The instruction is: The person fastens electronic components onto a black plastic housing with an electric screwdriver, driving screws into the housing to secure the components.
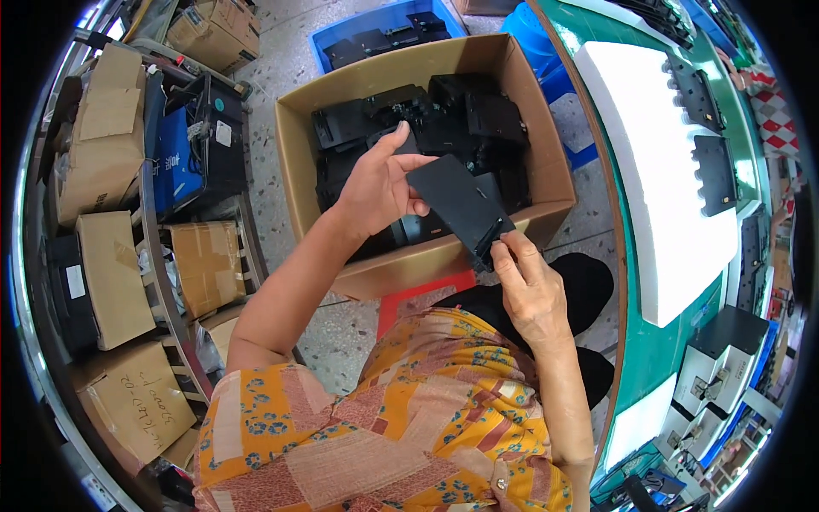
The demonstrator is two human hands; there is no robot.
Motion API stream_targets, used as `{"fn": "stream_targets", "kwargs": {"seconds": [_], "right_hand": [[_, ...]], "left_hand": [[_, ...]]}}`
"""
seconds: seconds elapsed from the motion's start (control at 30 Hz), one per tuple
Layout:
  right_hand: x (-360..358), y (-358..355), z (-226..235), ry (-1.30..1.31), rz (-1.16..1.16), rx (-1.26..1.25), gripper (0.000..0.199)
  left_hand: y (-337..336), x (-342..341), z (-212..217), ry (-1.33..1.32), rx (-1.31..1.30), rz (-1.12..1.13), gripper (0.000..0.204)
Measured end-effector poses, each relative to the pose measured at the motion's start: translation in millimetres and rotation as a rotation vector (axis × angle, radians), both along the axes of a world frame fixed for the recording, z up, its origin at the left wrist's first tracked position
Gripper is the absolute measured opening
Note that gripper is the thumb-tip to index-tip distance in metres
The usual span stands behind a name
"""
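Observation:
A flat, dark rectangular plastic part (461, 200) hangs tilted over the open cardboard box (384, 277). At its lower end, beside a small raised latch-like detail, my right hand (533, 290) pinches it between thumb and fingers. My left hand (375, 188) is at the part's upper left end, thumb raised clear of it. The left fingers are apart and partly bent; some touch the part's edge or pass behind it, so their tips are partly hidden. Below, the box is filled with several similar black plastic parts (341, 124).
Behind the box stands a blue crate (320, 43) of black parts. A red stool (388, 311) is below the box. On the left, a metal rack (166, 299) holds cardboard cartons. To the right, a green-topped workbench (618, 247) bears white foam (657, 171) and black parts.

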State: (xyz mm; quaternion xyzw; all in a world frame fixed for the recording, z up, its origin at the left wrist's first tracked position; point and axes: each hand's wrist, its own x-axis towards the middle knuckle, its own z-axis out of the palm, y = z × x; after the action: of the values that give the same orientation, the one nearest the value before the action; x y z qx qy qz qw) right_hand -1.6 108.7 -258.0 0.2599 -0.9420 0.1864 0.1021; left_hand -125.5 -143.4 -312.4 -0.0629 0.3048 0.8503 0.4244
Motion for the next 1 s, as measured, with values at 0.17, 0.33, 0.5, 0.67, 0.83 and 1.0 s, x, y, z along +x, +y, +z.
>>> {"fn": "stream_targets", "kwargs": {"seconds": [0.17, 0.33, 0.5, 0.67, 0.83, 1.0], "right_hand": [[-0.8, -3.3, -8.7, 0.071, 0.005, -0.011, 0.031], [-2.0, -4.5, -9.4, 0.102, -0.018, -0.120, 0.033], [4.7, 4.0, -9.9, 0.113, -0.141, -0.273, 0.036], [33.3, 25.8, -20.9, -0.018, -0.282, -0.321, 0.030], [78.4, 45.7, -28.6, -0.194, -0.477, -0.368, 0.023], [119.7, 61.6, -33.3, -0.314, -0.669, -0.420, 0.017]], "left_hand": [[34.2, 34.5, 33.7, 0.105, -0.247, 0.185, 0.049], [37.8, 31.8, 36.7, 0.144, -0.413, 0.259, 0.028], [12.6, -26.3, 2.2, 0.459, -0.817, 0.243, 0.029], [-5.3, -94.0, -49.5, 0.818, -0.922, -0.580, 0.038], [54.0, -102.3, -111.1, 1.217, -0.972, -1.201, 0.049], [78.8, -86.3, -170.0, 1.225, -0.953, -1.194, 0.050]]}}
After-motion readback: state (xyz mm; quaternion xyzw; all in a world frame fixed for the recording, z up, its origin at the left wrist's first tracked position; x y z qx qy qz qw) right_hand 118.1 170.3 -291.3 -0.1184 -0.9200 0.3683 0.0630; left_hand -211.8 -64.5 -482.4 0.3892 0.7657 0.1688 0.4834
